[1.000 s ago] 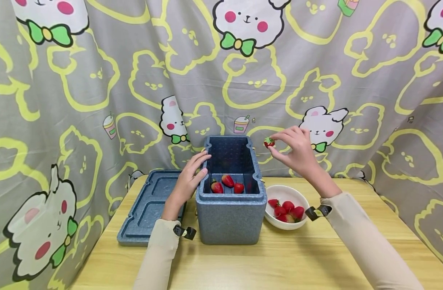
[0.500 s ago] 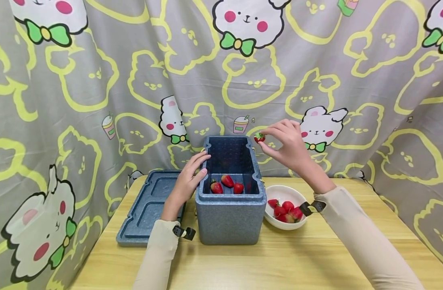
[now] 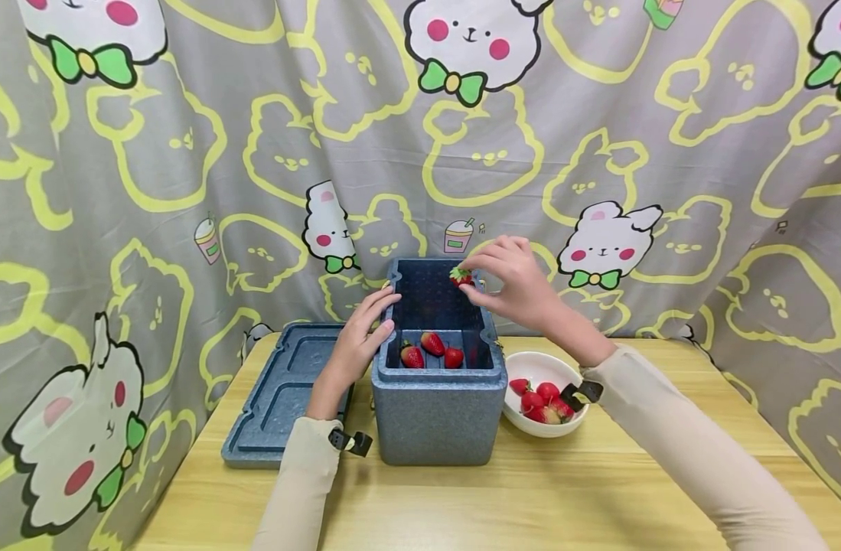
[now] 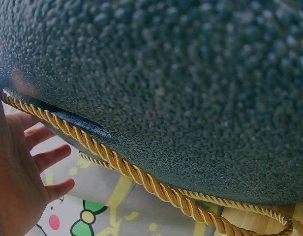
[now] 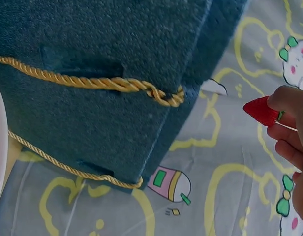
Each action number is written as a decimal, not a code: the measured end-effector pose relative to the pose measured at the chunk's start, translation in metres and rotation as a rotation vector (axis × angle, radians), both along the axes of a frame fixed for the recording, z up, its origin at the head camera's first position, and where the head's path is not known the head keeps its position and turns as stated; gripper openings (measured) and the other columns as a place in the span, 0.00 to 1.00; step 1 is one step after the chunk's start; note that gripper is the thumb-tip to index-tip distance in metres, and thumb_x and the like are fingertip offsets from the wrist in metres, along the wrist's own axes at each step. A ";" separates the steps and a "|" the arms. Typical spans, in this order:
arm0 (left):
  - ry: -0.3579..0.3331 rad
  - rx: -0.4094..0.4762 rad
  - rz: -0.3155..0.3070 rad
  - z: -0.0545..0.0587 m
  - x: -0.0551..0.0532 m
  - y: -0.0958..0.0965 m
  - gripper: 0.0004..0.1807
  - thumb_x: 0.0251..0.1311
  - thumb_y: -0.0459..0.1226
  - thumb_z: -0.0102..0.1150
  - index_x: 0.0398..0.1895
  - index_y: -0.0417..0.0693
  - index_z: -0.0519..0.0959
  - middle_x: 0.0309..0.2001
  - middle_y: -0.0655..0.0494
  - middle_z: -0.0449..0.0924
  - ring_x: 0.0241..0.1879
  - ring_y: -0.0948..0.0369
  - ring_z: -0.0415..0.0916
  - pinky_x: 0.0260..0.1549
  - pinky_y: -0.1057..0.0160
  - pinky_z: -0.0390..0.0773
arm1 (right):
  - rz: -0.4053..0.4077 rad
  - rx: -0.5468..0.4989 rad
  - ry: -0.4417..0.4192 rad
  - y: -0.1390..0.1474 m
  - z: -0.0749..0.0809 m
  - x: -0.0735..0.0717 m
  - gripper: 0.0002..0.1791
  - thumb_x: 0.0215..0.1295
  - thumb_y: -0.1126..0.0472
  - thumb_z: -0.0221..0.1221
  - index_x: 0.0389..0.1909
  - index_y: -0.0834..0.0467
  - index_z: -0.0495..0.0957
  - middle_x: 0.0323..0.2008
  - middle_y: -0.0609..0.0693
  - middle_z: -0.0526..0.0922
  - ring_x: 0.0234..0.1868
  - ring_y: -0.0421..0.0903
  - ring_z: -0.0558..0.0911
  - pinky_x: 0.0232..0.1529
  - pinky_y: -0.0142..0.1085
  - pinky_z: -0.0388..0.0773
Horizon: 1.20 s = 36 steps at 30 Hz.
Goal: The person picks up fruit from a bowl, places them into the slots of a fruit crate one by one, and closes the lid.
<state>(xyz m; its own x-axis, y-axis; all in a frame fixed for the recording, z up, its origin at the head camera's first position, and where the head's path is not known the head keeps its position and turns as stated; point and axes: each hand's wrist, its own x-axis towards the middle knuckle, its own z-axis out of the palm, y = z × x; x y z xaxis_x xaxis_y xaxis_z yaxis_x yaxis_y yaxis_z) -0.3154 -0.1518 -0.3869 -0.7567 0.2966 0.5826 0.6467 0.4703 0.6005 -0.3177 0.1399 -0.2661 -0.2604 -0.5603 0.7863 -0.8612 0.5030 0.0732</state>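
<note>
Between thumb and fingers my right hand (image 3: 516,282) pinches a strawberry (image 3: 460,276) by its leafy end; in the head view it overlaps the far right part of the box opening. The right wrist view shows the red tip of this strawberry (image 5: 261,111) pointing away from the fingers. A deep blue-grey foam box (image 3: 437,421) stands uncovered in the middle, with 3 strawberries (image 3: 431,343) on its floor near the front. My left hand (image 3: 354,340) rests on the box's left rim with its fingers extended. Golden rope (image 4: 136,172) runs along the box's side below that hand.
Right of the box, close against it, sits a white bowl (image 3: 554,367) holding several strawberries (image 3: 547,393). The box's lid (image 3: 275,413) lies flat on the wooden table (image 3: 454,505) at the left. A patterned curtain (image 3: 392,153) hangs behind the table and along both sides.
My right hand has carried the strawberry leftward, from beside the box to the far right part of its opening in the head view. The left hand has stayed on the rim.
</note>
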 end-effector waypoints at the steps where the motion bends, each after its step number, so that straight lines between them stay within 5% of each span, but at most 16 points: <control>1: -0.002 0.000 0.001 0.000 0.000 0.000 0.26 0.75 0.43 0.46 0.74 0.50 0.70 0.78 0.53 0.60 0.78 0.52 0.57 0.73 0.38 0.59 | 0.000 0.018 -0.010 -0.002 0.000 0.001 0.13 0.53 0.62 0.75 0.39 0.59 0.87 0.36 0.53 0.88 0.43 0.53 0.78 0.51 0.51 0.67; 16: -0.021 -0.009 0.013 0.000 0.000 0.000 0.25 0.76 0.43 0.46 0.74 0.56 0.69 0.78 0.54 0.60 0.78 0.52 0.57 0.73 0.37 0.58 | 0.036 0.201 -0.087 -0.027 -0.017 0.002 0.12 0.54 0.60 0.75 0.39 0.57 0.88 0.37 0.49 0.88 0.44 0.50 0.79 0.49 0.48 0.70; 26: -0.020 -0.012 0.017 0.001 0.001 0.001 0.26 0.74 0.39 0.47 0.74 0.54 0.69 0.79 0.54 0.60 0.78 0.52 0.57 0.73 0.36 0.59 | -0.024 0.327 -0.085 -0.032 -0.027 0.003 0.12 0.55 0.58 0.75 0.40 0.54 0.88 0.37 0.48 0.87 0.43 0.48 0.79 0.50 0.45 0.72; 36: -0.027 -0.016 0.018 0.000 0.000 0.000 0.26 0.75 0.41 0.47 0.74 0.52 0.69 0.79 0.55 0.59 0.78 0.52 0.56 0.73 0.37 0.58 | -0.064 0.303 -0.072 -0.030 -0.036 0.000 0.11 0.55 0.59 0.74 0.40 0.55 0.87 0.36 0.48 0.86 0.42 0.49 0.78 0.47 0.46 0.71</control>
<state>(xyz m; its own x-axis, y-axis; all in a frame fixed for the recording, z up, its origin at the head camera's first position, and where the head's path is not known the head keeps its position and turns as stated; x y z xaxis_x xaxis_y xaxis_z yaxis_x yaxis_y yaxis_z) -0.3156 -0.1514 -0.3866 -0.7772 0.2923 0.5572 0.6219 0.4911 0.6099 -0.3181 0.1103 -0.3022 -0.3513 -0.7468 0.5647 -0.8371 0.5207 0.1678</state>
